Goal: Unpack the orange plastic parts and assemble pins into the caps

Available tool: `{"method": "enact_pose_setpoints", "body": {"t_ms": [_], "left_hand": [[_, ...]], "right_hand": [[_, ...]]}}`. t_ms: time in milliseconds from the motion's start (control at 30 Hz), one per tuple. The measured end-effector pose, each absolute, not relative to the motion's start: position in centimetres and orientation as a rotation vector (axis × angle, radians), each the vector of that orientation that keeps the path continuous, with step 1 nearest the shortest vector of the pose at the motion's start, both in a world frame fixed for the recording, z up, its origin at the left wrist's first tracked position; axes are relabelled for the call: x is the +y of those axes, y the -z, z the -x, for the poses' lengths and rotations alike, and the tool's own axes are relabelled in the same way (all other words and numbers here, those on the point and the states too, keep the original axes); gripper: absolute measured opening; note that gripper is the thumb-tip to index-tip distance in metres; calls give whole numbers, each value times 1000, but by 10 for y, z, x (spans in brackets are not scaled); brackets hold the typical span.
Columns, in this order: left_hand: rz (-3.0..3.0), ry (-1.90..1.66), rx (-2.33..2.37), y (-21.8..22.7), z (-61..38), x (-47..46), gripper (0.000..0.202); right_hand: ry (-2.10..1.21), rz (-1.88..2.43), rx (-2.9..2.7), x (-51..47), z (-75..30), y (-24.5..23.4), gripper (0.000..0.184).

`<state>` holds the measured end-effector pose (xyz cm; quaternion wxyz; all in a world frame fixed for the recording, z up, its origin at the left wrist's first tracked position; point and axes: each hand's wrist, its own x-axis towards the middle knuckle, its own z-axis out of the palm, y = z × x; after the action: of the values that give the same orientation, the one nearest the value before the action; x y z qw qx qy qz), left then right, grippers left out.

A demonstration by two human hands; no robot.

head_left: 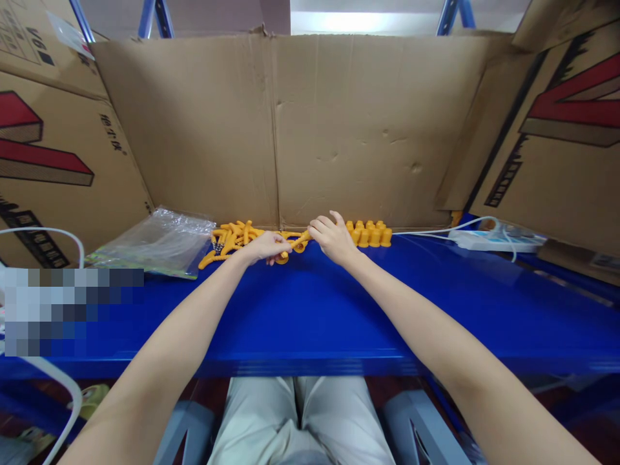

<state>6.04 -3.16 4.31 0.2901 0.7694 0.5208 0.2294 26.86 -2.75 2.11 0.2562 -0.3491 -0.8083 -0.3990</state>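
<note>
Above the blue tabletop, an orange plastic piece with a narrow stem (299, 242) spans the gap between my two hands. My left hand (267, 247) pinches its left end, fingers closed. At the other end my right hand (334, 239) has thumb and fingers closed on it, with one finger raised. Small round orange parts (283, 258) show beneath my left fingers; whether they belong to the held piece I cannot tell. Just left of that hand lies a loose pile of branched orange plastic pieces (232, 236). Orange cup-shaped pieces (374, 235) stand upright in rows beside my right hand.
A clear plastic bag (159, 245) lies at the left of the blue table (310, 316). Cardboard panels (363, 129) wall in the back and sides. At the right rests a white power strip (494, 239) with cables. White tubing (68, 381) loops at the left.
</note>
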Motion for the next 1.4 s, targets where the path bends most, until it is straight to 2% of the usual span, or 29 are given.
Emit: {"method": "enact_pose_setpoints", "body": {"t_ms": [467,733,933,1067,1267,1400], "left_hand": [[-2370,-753,1580,-33,-64,-31,13],[-2193,-764,1566,-38,-66,-32,13],[-1949,-651,1373,-45,-65,-37,17],[-1894,-600,1300,-46,-66,-36,14],[-2233,-595,1418,-42,-72,-38,15],[-2538,-698,1726,-42,-76,-43,15]], "right_hand": [[811,1051,-2497,-33,-268,-14,25],[897,1123,-2392,-38,-261,-26,16],[1034,1071,-2271,-40,-260,-30,26],[1019,1035,-2243,-40,-261,-30,27],[899,942,-2444,-31,-272,-21,18],[825,946,-2467,-26,-274,-14,23]]}}
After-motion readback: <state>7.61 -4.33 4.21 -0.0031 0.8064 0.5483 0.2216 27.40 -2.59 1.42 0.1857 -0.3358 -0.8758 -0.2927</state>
